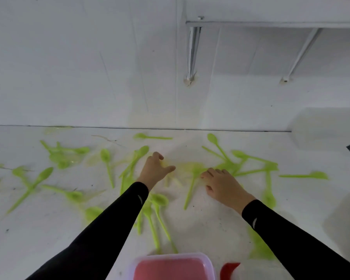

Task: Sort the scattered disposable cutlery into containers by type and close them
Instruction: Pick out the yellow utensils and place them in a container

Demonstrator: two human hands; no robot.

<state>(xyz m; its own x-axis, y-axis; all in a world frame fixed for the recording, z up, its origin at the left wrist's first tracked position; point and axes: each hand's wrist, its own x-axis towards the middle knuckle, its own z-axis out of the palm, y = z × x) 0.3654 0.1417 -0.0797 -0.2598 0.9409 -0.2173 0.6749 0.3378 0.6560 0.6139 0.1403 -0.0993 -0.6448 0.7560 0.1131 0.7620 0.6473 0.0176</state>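
Spoons [109, 170] of bright green plastic lie scattered to either side of the left hand [155, 170] and the right hand [222, 184] on a white surface [210, 223]. One green spoon [190, 190] lies between the two hands, its bowl end at the right hand's bent fingertips. Blurred pale yellow pieces [183, 166] lie just past the left thumb. The left fingers are curled and the thumb is spread. I cannot tell whether either hand grips anything. Each black sleeve [113, 219] bears a white curved mark. A pink container [207, 261] sits behind the wrists.
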